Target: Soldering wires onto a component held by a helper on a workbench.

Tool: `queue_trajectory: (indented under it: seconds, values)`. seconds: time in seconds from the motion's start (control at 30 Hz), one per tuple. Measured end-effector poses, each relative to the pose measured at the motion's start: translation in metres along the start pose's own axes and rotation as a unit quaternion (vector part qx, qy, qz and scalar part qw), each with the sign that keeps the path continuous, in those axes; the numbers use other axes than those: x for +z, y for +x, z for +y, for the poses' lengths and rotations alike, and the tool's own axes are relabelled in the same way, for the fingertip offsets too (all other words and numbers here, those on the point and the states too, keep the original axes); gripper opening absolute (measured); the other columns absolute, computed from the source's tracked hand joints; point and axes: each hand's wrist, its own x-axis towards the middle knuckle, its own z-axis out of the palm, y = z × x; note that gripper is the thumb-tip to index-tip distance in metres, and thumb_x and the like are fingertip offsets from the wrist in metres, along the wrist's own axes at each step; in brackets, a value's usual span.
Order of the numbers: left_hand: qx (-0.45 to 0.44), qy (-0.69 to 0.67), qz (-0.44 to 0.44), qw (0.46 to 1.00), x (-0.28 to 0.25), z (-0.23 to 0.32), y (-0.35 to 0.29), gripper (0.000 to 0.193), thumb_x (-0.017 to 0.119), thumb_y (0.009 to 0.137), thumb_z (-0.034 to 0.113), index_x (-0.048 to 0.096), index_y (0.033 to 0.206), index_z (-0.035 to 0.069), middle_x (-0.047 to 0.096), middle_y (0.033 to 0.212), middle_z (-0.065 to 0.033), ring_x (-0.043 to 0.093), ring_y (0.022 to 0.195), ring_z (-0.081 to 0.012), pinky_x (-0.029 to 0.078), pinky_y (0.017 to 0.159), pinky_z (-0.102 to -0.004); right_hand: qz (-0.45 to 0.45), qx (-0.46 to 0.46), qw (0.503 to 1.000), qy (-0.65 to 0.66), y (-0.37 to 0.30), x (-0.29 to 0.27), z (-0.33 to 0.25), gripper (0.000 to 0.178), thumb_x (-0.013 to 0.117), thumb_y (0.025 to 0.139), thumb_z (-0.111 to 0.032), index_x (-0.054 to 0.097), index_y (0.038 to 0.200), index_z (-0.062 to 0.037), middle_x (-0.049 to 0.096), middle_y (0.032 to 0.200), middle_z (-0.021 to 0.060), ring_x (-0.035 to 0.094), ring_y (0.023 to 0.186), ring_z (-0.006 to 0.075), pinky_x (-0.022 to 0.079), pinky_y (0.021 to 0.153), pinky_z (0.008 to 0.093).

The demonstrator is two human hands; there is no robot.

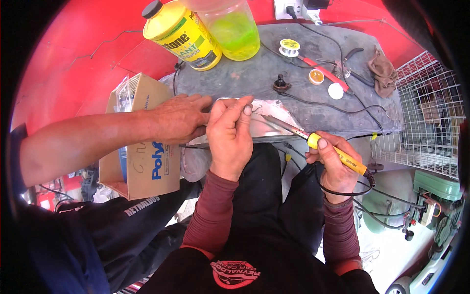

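Observation:
My right hand (338,169) grips a yellow-handled soldering iron (345,159), its metal tip pointing left. The tip is close over a glossy, pinkish-white piece (280,111) lying at the table's near edge. Just left of that tip, my left hand (229,134) is closed in a pinch. A thin dark bit shows by its fingertips, too small to name. Another person's hand (178,117) reaches in from the left, beside my left hand; its fingertips are partly hidden behind mine.
On the grey table (245,81) are a yellow jug (183,36), a bucket of green liquid (235,36), a solder spool (289,47), an orange tin (316,76), a black socket with cable (280,83), pliers (360,73) and a brown rag (383,73). A cardboard box (152,171) stands left, a wire rack (421,117) right.

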Motion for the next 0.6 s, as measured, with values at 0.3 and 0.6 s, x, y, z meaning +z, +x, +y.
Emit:
queue_trajectory:
  seconds: [0.3, 0.6]
  values:
    - [-0.028, -0.029, 0.044, 0.998, 0.008, -0.010, -0.006, 0.017, 0.071, 0.089, -0.003, 0.075, 0.105, 0.001, 0.070, 0.091, -0.0111, 0.069, 0.081, -0.0208, 0.054, 0.073, -0.0316, 0.001, 0.000, 1.000, 0.005, 0.000, 0.000, 0.001, 0.026, 0.071, 0.097, -0.012, 0.070, 0.110, 0.0099, 0.073, 0.087, 0.0145, 0.070, 0.069, 0.0173, 0.056, 0.067, 0.0267]
    - [0.038, -0.006, 0.053, 0.998, 0.003, 0.003, -0.007, 0.016, 0.073, 0.087, -0.004, 0.076, 0.102, 0.001, 0.072, 0.093, -0.0100, 0.069, 0.085, -0.0197, 0.054, 0.079, -0.0303, 0.004, -0.010, 1.000, -0.009, 0.000, 0.001, 0.001, 0.024, 0.071, 0.096, -0.011, 0.070, 0.109, 0.0100, 0.073, 0.086, 0.0146, 0.070, 0.069, 0.0173, 0.055, 0.066, 0.0265]
